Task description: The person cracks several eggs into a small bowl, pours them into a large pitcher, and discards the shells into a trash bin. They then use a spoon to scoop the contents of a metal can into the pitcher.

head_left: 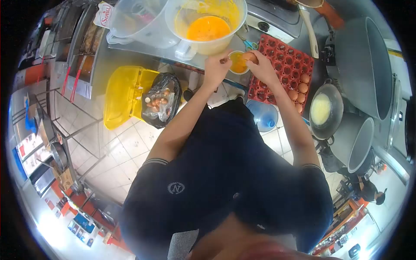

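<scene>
Egg (248, 56) in your right hand (262, 67), held closed around the shell at the rim of the small bowl (238, 63), which sits near twelve o'clock on the steel counter (108, 65). Your left hand (215, 67) is closed at the bowl's nine-o'clock side; whether it pinches the rim or a small tool I cannot tell. Yolk already lies in the bowl, so by my judgement you are in the cracking step, one egg at a time. At eleven o'clock stands the big jug (208, 28) of beaten egg, and at two o'clock the red tray (286, 65) with a few eggs left in its far corner. The bin bag (161, 100) with shells hangs at nine o'clock, below counter level. Next likely calls for parting the shell cleanly over the bowl, keeping fragments out.
</scene>
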Tool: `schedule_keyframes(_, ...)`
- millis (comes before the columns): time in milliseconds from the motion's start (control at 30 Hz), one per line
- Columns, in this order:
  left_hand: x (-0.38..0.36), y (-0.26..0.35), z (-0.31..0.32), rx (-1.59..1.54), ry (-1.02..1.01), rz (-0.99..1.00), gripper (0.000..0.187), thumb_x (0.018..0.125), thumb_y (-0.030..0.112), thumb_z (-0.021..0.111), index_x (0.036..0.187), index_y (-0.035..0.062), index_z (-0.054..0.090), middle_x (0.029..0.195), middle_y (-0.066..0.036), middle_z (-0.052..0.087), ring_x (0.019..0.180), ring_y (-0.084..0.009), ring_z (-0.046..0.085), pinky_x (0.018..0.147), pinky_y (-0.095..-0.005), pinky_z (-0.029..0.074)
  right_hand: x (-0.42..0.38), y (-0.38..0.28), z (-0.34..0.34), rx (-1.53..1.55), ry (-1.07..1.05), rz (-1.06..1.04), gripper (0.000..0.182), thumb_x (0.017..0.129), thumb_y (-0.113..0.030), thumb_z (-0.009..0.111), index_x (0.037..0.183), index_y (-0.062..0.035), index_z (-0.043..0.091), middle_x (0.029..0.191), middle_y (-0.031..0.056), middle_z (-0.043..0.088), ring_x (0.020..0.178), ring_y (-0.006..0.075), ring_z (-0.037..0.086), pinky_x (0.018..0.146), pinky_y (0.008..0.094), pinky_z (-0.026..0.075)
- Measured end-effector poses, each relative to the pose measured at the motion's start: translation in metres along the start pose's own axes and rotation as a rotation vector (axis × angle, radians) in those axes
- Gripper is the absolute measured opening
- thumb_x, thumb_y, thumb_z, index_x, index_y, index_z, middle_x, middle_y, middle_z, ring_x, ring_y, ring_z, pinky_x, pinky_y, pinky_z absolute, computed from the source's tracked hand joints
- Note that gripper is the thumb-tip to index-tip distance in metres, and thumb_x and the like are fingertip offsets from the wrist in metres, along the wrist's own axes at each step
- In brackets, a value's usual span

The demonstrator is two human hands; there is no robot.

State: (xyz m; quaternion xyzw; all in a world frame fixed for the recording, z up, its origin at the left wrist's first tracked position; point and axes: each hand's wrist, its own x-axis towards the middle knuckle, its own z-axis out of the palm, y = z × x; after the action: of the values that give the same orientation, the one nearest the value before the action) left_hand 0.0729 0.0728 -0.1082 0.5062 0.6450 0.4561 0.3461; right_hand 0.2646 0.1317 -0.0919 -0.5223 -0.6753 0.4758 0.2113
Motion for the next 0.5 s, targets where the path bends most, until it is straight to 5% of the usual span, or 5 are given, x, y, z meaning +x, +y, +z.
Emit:
schedule_keyframes(100,0.002,-0.013,-0.001,0.053,-0.017,-0.075,0.043,0.084,0.010,0.071,0.126,0.0078,0.071,0.071,-0.004,0.065,0.066,-0.0081,0.059,0.068,-0.0262,0.051,-0.002,-0.008,-0.003,-0.056,-0.004,-0.106,0.042,0.087,-0.022,0.066,0.123,-0.0012,0.062,0.109,0.0174,0.071,0.100,0.0283,0.070,0.091,0.0374,0.054)
schedule_keyframes(433,0.001,-0.014,-0.004,-0.150,-0.023,-0.204,0.044,0.085,0.010,0.066,0.128,0.0063,0.071,0.077,-0.004,0.072,0.060,-0.0045,0.053,0.060,-0.0229,0.046,-0.010,-0.038,-0.020,-0.250,-0.039,-0.208,0.042,0.086,-0.013,0.069,0.126,-0.0052,0.061,0.107,0.0173,0.072,0.095,0.0286,0.072,0.084,0.0357,0.056)
schedule_keyframes(500,0.001,-0.012,-0.004,-0.178,0.006,-0.183,0.043,0.082,0.012,0.070,0.125,0.0035,0.071,0.075,-0.011,0.073,0.065,-0.0106,0.064,0.064,-0.0285,0.051,-0.010,-0.036,-0.018,-0.295,-0.022,-0.259,0.043,0.085,-0.013,0.069,0.127,-0.0058,0.061,0.109,0.0181,0.071,0.095,0.0302,0.072,0.083,0.0369,0.056)
